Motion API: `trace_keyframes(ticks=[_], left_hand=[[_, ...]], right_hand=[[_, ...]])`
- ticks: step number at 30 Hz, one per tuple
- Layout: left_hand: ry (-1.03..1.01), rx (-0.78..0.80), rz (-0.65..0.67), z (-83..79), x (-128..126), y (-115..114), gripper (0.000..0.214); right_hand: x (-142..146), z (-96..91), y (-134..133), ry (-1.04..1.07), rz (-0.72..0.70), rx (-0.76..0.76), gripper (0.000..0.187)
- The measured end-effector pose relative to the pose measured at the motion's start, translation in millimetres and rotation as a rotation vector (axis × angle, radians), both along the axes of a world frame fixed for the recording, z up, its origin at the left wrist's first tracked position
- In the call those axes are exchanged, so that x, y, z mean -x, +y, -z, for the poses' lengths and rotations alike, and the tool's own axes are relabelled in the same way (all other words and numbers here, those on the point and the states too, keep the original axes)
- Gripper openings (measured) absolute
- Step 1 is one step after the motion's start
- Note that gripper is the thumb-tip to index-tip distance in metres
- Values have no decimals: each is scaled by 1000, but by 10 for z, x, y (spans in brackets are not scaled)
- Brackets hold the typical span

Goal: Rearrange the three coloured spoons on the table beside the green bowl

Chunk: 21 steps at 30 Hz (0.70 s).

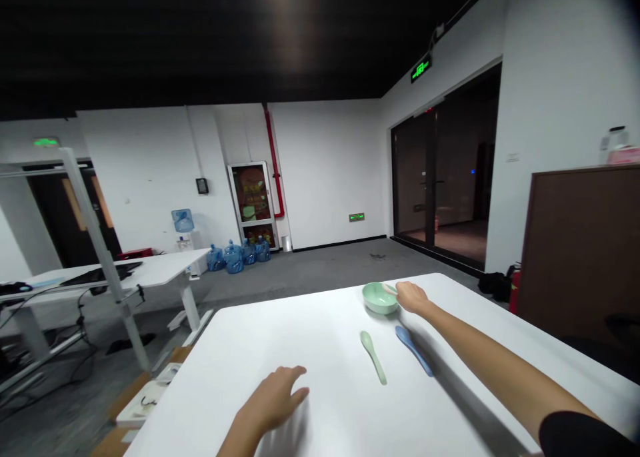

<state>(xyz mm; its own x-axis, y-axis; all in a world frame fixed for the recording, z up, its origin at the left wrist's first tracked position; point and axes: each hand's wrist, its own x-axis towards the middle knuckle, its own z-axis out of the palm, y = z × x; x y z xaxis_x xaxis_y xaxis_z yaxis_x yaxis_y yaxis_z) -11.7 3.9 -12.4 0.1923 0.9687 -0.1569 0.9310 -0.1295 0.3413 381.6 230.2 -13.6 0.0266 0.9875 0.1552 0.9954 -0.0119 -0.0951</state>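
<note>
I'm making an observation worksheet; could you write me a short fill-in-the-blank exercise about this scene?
The hand nearest the bowl is the person's ____ one.
The spoon lying beside the green spoon is ____.
The tabletop under both these spoons is ____.

Missing words: right; blue; white.

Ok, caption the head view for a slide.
Right hand holds a pale utensil at a green bowl, green spoon and blue spoon nearby.

Office: desk [173, 264], water cooler [183, 222].
</note>
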Motion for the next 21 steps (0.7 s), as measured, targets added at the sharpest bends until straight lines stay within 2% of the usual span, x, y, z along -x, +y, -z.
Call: trace_keyframes(ticks=[8, 13, 18, 21], left_hand=[[-26, -16, -14, 81, 57, 35, 58], [-31, -14, -11, 73, 53, 51, 58], [-19, -2, -8, 53, 39, 56, 57], [-13, 14, -19, 57, 46, 62, 57]], right_hand=[[274, 159, 331, -6, -34, 61, 27], [315, 301, 514, 15, -6, 73, 30], [321, 407, 634, 71, 32, 89, 47], [326, 438, 650, 95, 43, 100, 45]])
